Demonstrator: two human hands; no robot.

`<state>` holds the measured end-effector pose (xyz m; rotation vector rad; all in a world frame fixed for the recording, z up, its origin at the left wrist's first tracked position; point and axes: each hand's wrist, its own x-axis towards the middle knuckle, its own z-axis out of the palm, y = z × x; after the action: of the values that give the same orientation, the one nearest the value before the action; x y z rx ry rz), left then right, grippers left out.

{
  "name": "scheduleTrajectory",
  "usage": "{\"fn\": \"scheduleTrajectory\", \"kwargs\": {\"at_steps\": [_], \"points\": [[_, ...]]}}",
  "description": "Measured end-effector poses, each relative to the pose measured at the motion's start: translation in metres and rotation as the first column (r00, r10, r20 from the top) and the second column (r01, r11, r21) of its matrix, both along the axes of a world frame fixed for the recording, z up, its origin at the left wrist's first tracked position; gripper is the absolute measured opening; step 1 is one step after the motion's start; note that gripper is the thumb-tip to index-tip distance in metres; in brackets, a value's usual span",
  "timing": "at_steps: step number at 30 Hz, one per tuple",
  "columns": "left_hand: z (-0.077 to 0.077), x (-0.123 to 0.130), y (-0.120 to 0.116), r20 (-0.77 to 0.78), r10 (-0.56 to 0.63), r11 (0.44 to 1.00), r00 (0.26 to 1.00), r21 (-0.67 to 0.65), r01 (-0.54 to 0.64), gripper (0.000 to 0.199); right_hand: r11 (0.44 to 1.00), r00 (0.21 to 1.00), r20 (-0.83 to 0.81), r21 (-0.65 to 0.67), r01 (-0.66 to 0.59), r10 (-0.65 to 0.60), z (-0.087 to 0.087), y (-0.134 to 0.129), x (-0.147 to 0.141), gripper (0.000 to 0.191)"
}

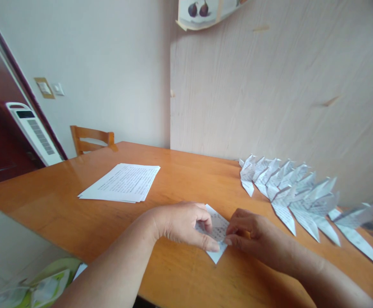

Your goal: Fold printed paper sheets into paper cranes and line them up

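A small folded sheet of printed paper (218, 221) lies on the table in front of me, with pointed corners at top and bottom. My left hand (188, 224) rests over its left side, fingers curled and thumb pressing near the lower part. At the right corner, my right hand (248, 231) pinches the paper's edge between thumb and fingers. Part of the paper is hidden under both hands. Right of my hands stand several folded paper birds (282, 205) in rows, made of similar printed paper with raised points.
A stack of printed sheets (122, 184) lies on the wooden table (186, 171) at left. A chair (92, 139) stands behind the far left corner. At lower left is a green bin (56, 267) with plastic in it. The wall borders the table's far side.
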<state>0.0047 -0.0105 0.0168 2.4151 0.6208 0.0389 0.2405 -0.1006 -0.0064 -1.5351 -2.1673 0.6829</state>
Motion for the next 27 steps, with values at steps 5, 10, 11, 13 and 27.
{"fn": "scheduleTrajectory", "kwargs": {"at_steps": [5,10,11,13,27], "points": [[-0.001,0.005,-0.008,-0.003,0.064,0.991,0.998,0.119,-0.063,0.041,1.000,1.000,-0.024,0.026,0.013,-0.012,-0.002,0.002,-0.002,0.016],[-0.005,0.007,-0.009,0.039,0.026,0.980,0.999,0.194,-0.034,0.027,1.000,0.999,-0.025,0.000,0.029,-0.029,-0.001,0.002,0.000,0.012],[-0.006,0.007,-0.008,0.046,0.018,0.980,0.999,0.200,-0.027,0.028,0.999,0.999,-0.024,-0.010,0.035,-0.035,-0.001,0.002,0.002,0.014],[-0.007,0.006,-0.008,0.052,0.007,0.977,0.999,0.213,-0.018,0.028,0.998,0.998,-0.025,-0.027,0.062,-0.062,-0.002,0.002,0.006,0.018],[-0.002,0.004,-0.007,0.002,0.026,0.985,1.000,0.168,-0.026,0.023,0.996,0.992,-0.084,-0.008,0.093,-0.094,0.000,-0.003,-0.015,0.009]]}}
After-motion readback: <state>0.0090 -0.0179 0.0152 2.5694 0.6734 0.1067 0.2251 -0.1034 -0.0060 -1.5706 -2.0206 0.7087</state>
